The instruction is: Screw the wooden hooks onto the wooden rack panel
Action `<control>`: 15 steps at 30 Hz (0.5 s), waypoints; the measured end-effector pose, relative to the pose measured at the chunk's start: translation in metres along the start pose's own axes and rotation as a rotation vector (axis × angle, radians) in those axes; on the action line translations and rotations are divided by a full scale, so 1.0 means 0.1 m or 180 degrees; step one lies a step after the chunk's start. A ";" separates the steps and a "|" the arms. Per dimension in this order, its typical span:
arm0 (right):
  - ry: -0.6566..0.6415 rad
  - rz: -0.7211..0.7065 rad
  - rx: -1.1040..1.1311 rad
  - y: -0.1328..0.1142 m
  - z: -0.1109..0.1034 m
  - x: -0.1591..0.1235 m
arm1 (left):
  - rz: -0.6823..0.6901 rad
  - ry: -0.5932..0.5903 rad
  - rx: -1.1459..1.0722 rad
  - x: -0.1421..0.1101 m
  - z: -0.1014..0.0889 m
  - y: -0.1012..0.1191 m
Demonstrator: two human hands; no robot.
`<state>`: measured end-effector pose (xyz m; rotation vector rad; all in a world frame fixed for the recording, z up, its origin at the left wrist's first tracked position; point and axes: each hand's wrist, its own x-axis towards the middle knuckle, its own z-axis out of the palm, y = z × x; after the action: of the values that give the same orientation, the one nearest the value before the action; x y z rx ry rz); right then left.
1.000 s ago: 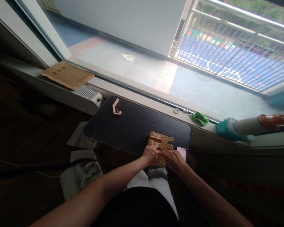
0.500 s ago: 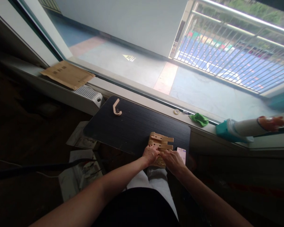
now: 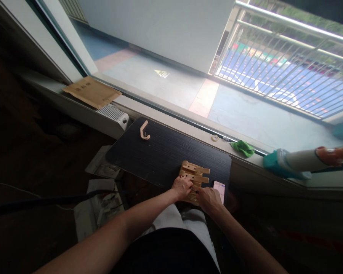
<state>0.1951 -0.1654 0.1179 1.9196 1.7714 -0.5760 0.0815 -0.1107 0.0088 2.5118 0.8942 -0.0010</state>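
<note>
Head view: bracing tan, slatted wooden block (image 3: 193,177) with curled left hand (image 3: 182,186), seemingly working slim, dark item (image 3: 197,191) pinched in right hand (image 3: 210,199); next, hold block steady.

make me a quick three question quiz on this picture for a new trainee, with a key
1. Multiple choice: what does the left hand rest on?
a) an envelope
b) wooden pieces
c) a green cloth
2. True or false: the wooden hook lies on the table, apart from the left hand.
3. Fill the gap: the phone lies nearer the ____ hand.

Key:
1. b
2. True
3. Right; the right hand partly covers it in this view.
</note>
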 end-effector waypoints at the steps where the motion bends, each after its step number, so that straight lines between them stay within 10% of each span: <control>1: 0.0006 -0.0041 -0.0011 0.02 0.01 -0.01 | -0.0006 0.0011 0.0014 0.00 0.00 0.00; 15: 0.0266 -0.0469 -0.0013 0.14 0.16 0.04 | -0.0164 0.0017 0.0268 0.00 0.00 0.10</control>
<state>0.2093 -0.1724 0.1030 1.8456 1.9774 -0.5491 0.0871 -0.1175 0.0132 2.5665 0.9798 -0.0497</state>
